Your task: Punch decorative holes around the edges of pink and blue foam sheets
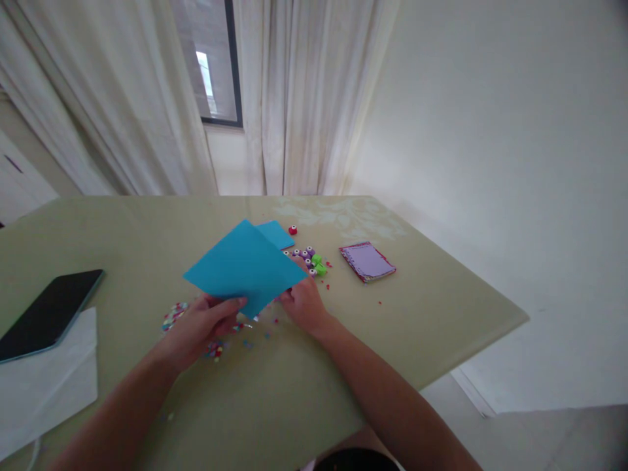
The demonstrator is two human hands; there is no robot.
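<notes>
A square sheet of bright blue paper [245,265] is held up over the table, one corner towards me. My left hand [209,324] pinches it near the lower corner, thumb on top. At the right corner is my right hand [304,302], closed, with its fingers partly hidden behind the sheet; what they grip is hidden. Beyond the sheet lies more blue paper [275,233]. Small purple craft punches [309,251] with white tops and green ones [318,265] cluster just beyond my right hand. A red punch [293,230] stands farther back.
Colourful paper bits [174,315] lie around and below my hands. To the right is a stack of lilac and red paper squares [367,261]. A dark tablet [49,314] rests at the left, partly on a white sheet [59,386]. A wall [490,196] borders the table's right side.
</notes>
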